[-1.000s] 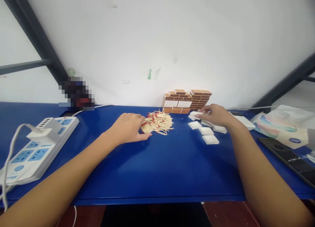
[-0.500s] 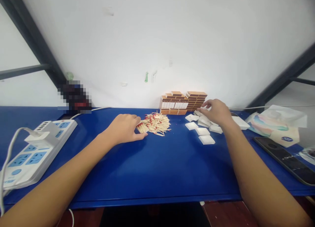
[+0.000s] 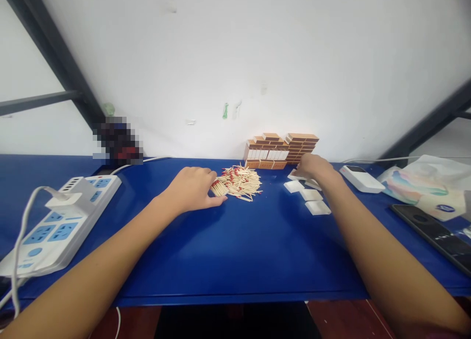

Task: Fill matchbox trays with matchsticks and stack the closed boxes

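White trays (image 3: pixel 311 195) by right hand (image 3: pixel 312 168); left hand (image 3: pixel 192 188) pinches matches (image 3: pixel 241 183).

I can read no text from here. At 3 o'clock the tissue pack (image 3: pixel 423 189) carries a small blue oval logo (image 3: pixel 447 208), its lettering too small to make out. The phone (image 3: pixel 430 233) at 4 o'clock shows faint, illegible marks. On the power strip (image 3: pixel 55 226) at 9 o'clock and the matchbox stack (image 3: pixel 281 150) at 12 o'clock I can read nothing.

Left hand (image 3: pixel 191 188) grips matches (image 3: pixel 220 188); right hand (image 3: pixel 313 168) touches trays (image 3: pixel 311 195).
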Demonstrator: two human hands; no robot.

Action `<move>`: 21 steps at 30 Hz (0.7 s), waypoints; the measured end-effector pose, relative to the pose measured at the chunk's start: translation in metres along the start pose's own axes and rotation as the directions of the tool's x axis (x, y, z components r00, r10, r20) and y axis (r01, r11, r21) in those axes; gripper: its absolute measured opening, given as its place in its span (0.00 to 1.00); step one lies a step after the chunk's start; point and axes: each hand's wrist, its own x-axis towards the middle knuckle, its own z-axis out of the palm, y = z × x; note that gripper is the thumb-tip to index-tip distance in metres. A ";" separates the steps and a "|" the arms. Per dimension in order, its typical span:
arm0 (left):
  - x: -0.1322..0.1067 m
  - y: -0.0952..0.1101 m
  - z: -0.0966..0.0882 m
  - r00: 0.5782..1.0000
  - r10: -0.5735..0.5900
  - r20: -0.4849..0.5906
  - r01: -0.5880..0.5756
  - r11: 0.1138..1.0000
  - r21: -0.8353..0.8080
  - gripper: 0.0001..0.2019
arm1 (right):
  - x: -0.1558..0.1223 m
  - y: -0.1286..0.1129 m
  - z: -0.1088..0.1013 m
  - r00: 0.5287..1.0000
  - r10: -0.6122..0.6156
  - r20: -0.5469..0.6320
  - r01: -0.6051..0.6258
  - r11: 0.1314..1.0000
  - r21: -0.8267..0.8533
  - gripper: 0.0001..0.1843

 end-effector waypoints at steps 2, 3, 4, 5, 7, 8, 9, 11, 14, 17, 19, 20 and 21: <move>0.000 0.000 0.000 1.000 0.002 -0.009 -0.002 1.000 0.007 0.27 | 0.001 0.003 -0.002 1.000 -0.006 0.006 0.006 1.000 -0.003 0.23; -0.001 0.000 -0.001 1.000 0.001 -0.014 -0.001 1.000 0.009 0.27 | 0.001 0.005 -0.004 1.000 -0.007 0.007 0.007 1.000 -0.003 0.22; -0.001 0.000 -0.001 1.000 0.001 -0.018 -0.001 1.000 0.011 0.27 | 0.001 0.006 -0.007 1.000 -0.008 0.004 0.008 1.000 -0.001 0.21; -0.001 0.000 -0.001 1.000 0.001 -0.023 -0.001 1.000 0.013 0.27 | -0.001 0.007 -0.011 1.000 -0.006 -0.002 0.006 1.000 0.000 0.20; 0.000 0.000 -0.001 1.000 -0.001 -0.029 0.001 1.000 0.016 0.26 | -0.006 0.005 -0.019 1.000 -0.004 -0.024 0.004 1.000 0.004 0.15; 0.000 -0.001 -0.001 1.000 -0.004 -0.030 0.004 1.000 0.017 0.26 | -0.011 0.001 -0.023 0.998 -0.017 -0.054 0.018 1.000 0.023 0.12; 0.000 -0.001 -0.001 1.000 -0.007 -0.030 0.008 1.000 0.018 0.26 | -0.016 -0.005 -0.026 0.995 -0.044 -0.091 0.049 0.997 0.057 0.10; 0.000 -0.002 -0.001 1.000 -0.012 -0.026 0.012 1.000 0.018 0.25 | -0.030 -0.023 -0.028 0.963 -0.155 -0.221 0.202 0.958 0.206 0.08; -0.001 -0.003 -0.002 1.000 -0.017 -0.015 0.017 1.000 0.020 0.25 | -0.052 -0.060 -0.022 0.885 -0.376 -0.276 0.460 0.795 0.394 0.09; -0.001 -0.002 -0.003 1.000 -0.020 -0.014 0.021 0.999 0.026 0.25 | -0.066 -0.090 -0.012 0.796 -0.512 -0.323 0.605 0.661 0.445 0.09; -0.002 -0.002 -0.003 1.000 -0.018 -0.022 0.019 0.999 0.031 0.25 | -0.069 -0.100 -0.006 0.752 -0.532 -0.389 0.659 0.608 0.442 0.08; -0.002 -0.002 -0.003 0.999 -0.015 -0.029 0.016 0.999 0.032 0.25 | -0.070 -0.102 -0.005 0.736 -0.529 -0.422 0.676 0.592 0.439 0.09; -0.002 -0.001 -0.002 0.999 -0.010 -0.037 0.012 0.999 0.033 0.26 | -0.071 -0.103 -0.004 0.725 -0.520 -0.452 0.688 0.580 0.437 0.10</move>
